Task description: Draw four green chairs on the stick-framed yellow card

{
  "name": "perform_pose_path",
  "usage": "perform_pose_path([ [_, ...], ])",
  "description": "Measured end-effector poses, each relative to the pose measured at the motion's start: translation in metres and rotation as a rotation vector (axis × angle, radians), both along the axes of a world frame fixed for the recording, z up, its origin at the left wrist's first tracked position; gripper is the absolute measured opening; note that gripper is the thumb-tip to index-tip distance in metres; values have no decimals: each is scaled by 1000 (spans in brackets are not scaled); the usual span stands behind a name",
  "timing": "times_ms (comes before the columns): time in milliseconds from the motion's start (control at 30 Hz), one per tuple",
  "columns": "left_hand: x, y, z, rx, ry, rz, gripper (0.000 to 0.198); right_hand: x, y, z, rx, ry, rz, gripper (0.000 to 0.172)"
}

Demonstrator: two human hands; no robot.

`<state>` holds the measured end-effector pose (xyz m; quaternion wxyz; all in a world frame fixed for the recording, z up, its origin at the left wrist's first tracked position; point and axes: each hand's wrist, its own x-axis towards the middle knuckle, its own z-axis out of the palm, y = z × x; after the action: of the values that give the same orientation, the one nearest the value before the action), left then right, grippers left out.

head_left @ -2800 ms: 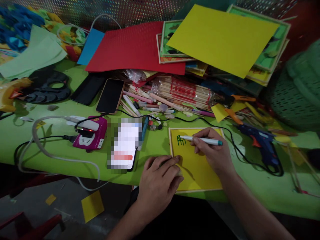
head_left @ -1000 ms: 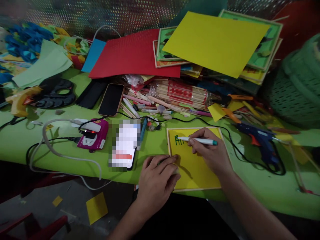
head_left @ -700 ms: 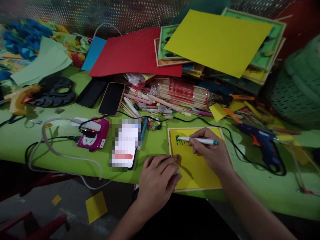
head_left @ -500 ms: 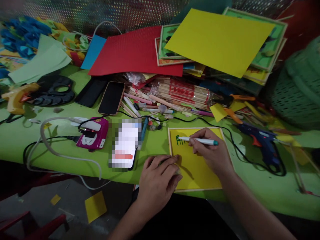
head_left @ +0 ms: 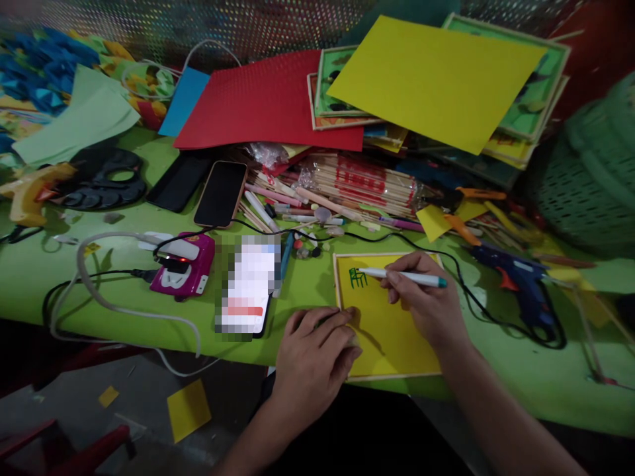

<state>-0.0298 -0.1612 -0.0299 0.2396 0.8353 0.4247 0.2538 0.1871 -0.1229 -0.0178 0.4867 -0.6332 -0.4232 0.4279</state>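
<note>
My right hand (head_left: 421, 291) is closed around a white marker pen (head_left: 401, 275) with a teal end. Its tip is at green strokes (head_left: 358, 277) near the upper left of a yellow sheet (head_left: 387, 344). Thin pale sticks frame that sheet on the green table. At the sheet's left edge rests my left hand (head_left: 317, 350), palm down, its fingers loosely bent and holding nothing that shows. Left of it lies a lit phone (head_left: 251, 284) with a blurred screen, a blue pen (head_left: 286, 256) beside it.
A magenta socket block (head_left: 186, 271) with cables lies left. To the right is a blue glue gun (head_left: 526, 284), its black cord curving behind the sheet. Farther back are a dark phone (head_left: 221, 194), bundled sticks (head_left: 372, 182), red paper (head_left: 262, 102), yellow paper (head_left: 431, 79) and a green basket (head_left: 590, 172).
The marker pen and my right hand have shifted slightly right. More green strokes show on the yellow sheet. My left hand stays in place.
</note>
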Motion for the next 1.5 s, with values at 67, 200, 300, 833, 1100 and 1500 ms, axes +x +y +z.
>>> perform_pose_path([
  [67, 0, 0, 0, 10, -5, 6, 6, 3, -1, -2, 38, 45, -11, 17],
  [200, 1, 1, 1, 21, -9, 19, 5, 8, -2, -6, 95, 118, -42, 14],
  [300, 2, 1, 2, 17, -7, 15, 7, 10, 0, -6, 129, 155, -67, 14],
  [833, 1, -2, 1, 11, 56, 27, 8, 2, 5, -1, 30, 52, -10, 22],
  [1100, 1, -4, 1, -2, 40, 6, 6, -4, 6, -2, -21, -55, 41, 21],
  [1500, 0, -3, -3, 9, 28, 12, 8, -3, 6, -5, -56, -84, 59, 24],
])
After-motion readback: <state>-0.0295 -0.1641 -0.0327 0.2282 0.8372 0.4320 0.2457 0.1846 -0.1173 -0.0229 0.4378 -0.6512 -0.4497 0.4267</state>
